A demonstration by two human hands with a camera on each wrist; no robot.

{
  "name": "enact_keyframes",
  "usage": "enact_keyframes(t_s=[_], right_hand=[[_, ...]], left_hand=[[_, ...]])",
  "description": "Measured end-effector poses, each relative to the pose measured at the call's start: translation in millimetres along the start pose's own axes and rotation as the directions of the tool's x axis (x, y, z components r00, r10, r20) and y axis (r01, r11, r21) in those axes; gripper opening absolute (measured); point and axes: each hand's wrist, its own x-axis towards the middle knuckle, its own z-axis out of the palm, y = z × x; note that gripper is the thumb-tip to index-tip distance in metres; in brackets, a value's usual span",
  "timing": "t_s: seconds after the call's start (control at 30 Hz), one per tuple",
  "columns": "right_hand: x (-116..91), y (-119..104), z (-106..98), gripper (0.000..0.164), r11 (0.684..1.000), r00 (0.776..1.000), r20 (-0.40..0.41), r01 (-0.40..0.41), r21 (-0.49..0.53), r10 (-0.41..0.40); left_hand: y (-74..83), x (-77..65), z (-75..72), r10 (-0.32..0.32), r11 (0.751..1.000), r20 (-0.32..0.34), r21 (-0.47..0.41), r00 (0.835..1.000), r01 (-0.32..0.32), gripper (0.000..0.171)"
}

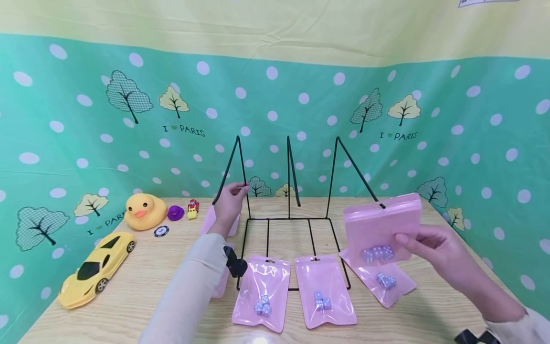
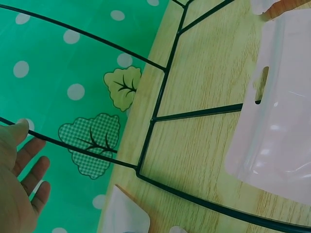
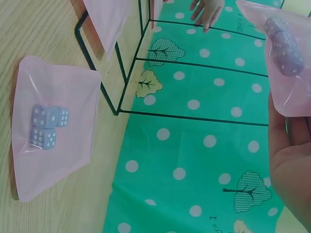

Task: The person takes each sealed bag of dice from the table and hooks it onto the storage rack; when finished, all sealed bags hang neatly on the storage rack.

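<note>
A black wire display rack (image 1: pixel 301 219) with three long slanting arms stands on the table. With thumb and fingertips my left hand (image 1: pixel 229 208) pinches the wire of its left side, as the left wrist view also shows. My right hand (image 1: pixel 442 248) holds a pink zip pouch (image 1: pixel 361 229) with dice in its bottom, thumb on the front. The pouch's top edge is at the tip of the rack's right arm (image 1: pixel 361 174). Below it another pink pouch (image 3: pixel 73 92) with dice lies on the table, partly covered in the head view.
Two pink pouches of dice, a left one (image 1: pixel 275 277) and a right one (image 1: pixel 322 277), lie across the rack's front. More pink pouches lie under my left arm. At left are a yellow toy car (image 1: pixel 99 267), a rubber duck (image 1: pixel 148 210) and small toys. A patterned curtain hangs behind.
</note>
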Motion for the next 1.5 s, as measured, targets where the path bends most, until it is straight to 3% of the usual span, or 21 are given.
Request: enact_keyframes(t_s=[0.33, 0.57, 0.97, 1.27, 1.5], right_hand=[[5, 1, 2, 0.027, 1.000, 1.000, 0.018, -0.016, -0.017, 0.016], [11, 4, 4, 0.026, 0.995, 0.996, -0.004, -0.090, -0.051, 0.090], [28, 6, 15, 0.030, 0.994, 0.994, -0.046, -0.099, 0.041, 0.101], [44, 5, 21, 0.027, 0.989, 0.986, -0.080, -0.148, 0.013, 0.148], [58, 8, 27, 0.021, 0.987, 0.986, -0.090, -0.134, 0.086, 0.142]], left_hand=[[-1.3, 0.6, 0.1, -0.005, 1.000, 0.004, -0.002, 1.000, 0.005, 0.031], [-2.3, 1.0, 0.5, 0.008, 1.000, -0.005, -0.001, 1.000, -0.008, 0.030], [-1.4, -0.4, -0.3, 0.001, 1.000, -0.009, -0.010, 1.000, -0.001, 0.029], [-1.3, -1.4, -2.2, -0.003, 1.000, -0.008, -0.020, 1.000, 0.003, 0.028], [-4.5, 1.8, -3.1, -0.002, 1.000, 0.001, -0.016, 1.000, 0.002, 0.029]])
